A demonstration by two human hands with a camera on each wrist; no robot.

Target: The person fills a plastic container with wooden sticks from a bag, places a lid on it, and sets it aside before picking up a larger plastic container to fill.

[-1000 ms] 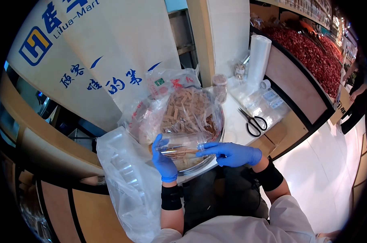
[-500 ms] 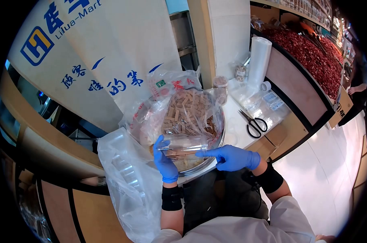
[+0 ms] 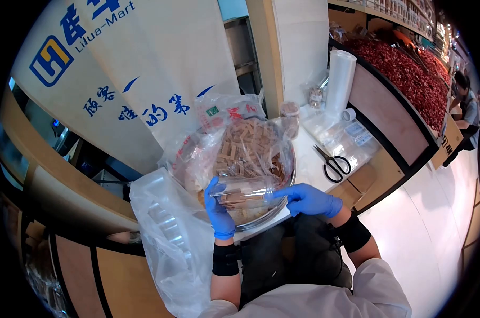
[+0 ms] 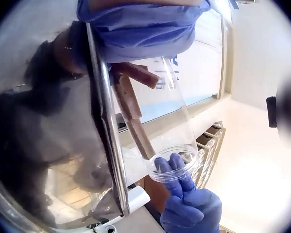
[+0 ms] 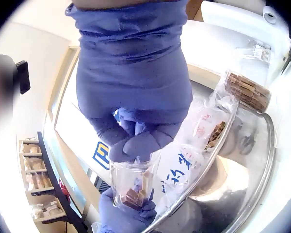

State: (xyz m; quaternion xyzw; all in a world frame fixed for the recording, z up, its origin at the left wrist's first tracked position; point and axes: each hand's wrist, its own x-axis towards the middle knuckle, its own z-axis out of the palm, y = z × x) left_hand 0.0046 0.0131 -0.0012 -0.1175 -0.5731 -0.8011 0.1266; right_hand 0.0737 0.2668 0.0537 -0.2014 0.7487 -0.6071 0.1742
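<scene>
- Jar (image 3: 244, 192): clear plastic, ringed neck, lying sideways; several brown strips (image 4: 128, 104) inside.
- Versus half a second ago: right fingertips now nearer the mouth, previously further along the jar.
- Left hand (image 3: 218, 213): grips jar around base end.
- Right hand (image 3: 313, 202): index and middle fingers extended into mouth, others folded.
- Position: jar above near side of metal basin (image 4: 105, 102).

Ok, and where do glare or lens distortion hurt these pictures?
Head view: strong fisheye curve, black corners, glare whitening the floor; left wrist view: lower right bleached nearly white, a smeared oval at the right edge; right wrist view: bright reflections on the metal basin, dark corners.
</scene>
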